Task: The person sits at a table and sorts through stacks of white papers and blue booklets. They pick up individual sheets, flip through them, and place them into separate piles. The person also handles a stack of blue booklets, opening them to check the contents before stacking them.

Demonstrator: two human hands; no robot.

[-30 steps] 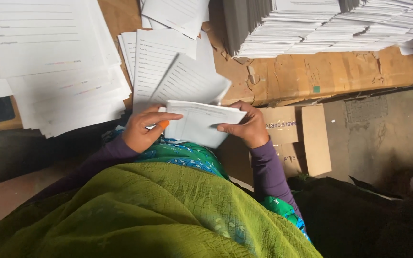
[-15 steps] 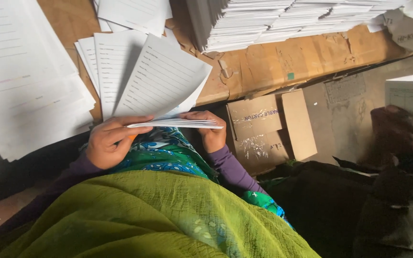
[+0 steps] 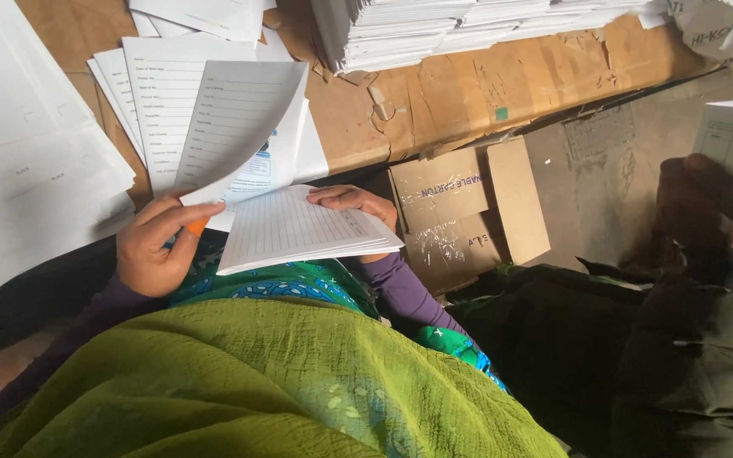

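Left hand (image 3: 153,250): grip closed on the lower edge of a lifted sheet (image 3: 235,127), thin white paper with ruled lines, curling upward; an orange tip shows at one finger. Right hand (image 3: 358,203): grip holding the far edge of a booklet (image 3: 299,227) of lined pages, lying open and flat over the lap, just below the table (image 3: 468,89) edge; the palm is hidden under the pages. Table surface is brown, torn cardboard. Loose white forms (image 3: 36,170) are fanned at left, cut off by the frame. A dense paper stack (image 3: 434,30) at top, upper part out of view. Green crinkled cloth (image 3: 256,382) covers the lap. Another person's dark sleeve (image 3: 697,339) at right, hand blurred.
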